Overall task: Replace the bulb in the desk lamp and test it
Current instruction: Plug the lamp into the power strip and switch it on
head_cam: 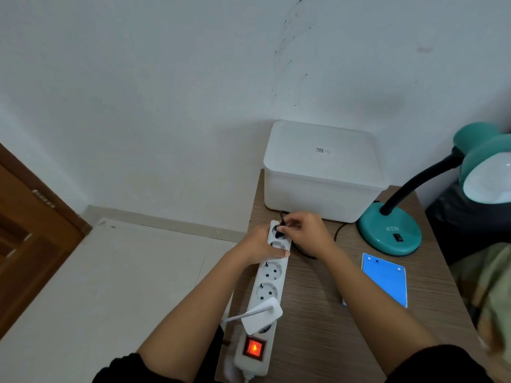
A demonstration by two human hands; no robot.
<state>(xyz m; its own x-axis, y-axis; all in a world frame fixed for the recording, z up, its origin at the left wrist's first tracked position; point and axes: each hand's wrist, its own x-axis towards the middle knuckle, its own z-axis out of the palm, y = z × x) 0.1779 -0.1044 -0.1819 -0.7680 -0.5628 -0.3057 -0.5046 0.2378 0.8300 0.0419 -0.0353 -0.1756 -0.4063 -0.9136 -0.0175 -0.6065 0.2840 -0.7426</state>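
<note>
**Right hand pinches the lamp plug at the far socket of the power strip**

The right hand (307, 233) has its thumb and fingers closed around a small black plug (279, 231), holding it at the farthest socket of the white power strip (266, 286); whether the pins are fully seated cannot be told. The left hand (258, 246) is wrapped around the far end of the strip from its left side, thumb lying across the top face just near of the second socket.

The strip runs along the left edge of a wood-grain table (318, 313), from near to far. At its near end a red rocker switch (253, 348) glows. Just beyond the switch a white adapter (262, 316) sits in a socket, its white cord leading off to the left. Two sockets between the adapter and the left hand are bare.

A black cord (338, 230) curves from behind the right hand toward the teal desk lamp (390, 233), whose round base stands on the table to the right of the hands. Its black gooseneck rises to the right to a teal shade at the picture's edge, where a white bulb (489, 181) shows inside the shade, unlit.

A white lidded box (323, 172) stands at the far end of the table against the wall. A blue card (385, 279) lies flat near of the lamp base.
</note>
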